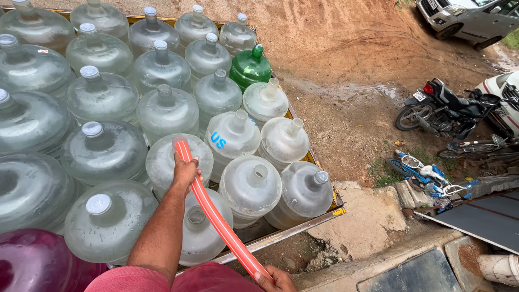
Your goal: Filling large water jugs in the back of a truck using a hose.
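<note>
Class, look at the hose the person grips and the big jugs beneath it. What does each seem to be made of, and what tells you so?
Hose: seemingly flexible plastic or rubber, glossy orange-red; it bends between left hand and right hand. Jugs: probably rigid translucent plastic, slightly cloudy.

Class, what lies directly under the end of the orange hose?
The orange ribbed hose ends over a clear plastic water jug. The left hand covers the neck, so its opening stays hidden.

Orange hose [216, 216], slanted over clear jugs [178, 159]

left hand [185, 172] grips orange hose [216, 216] (end over a clear jug [178, 159]) | right hand [275, 280] holds hose lower
</note>
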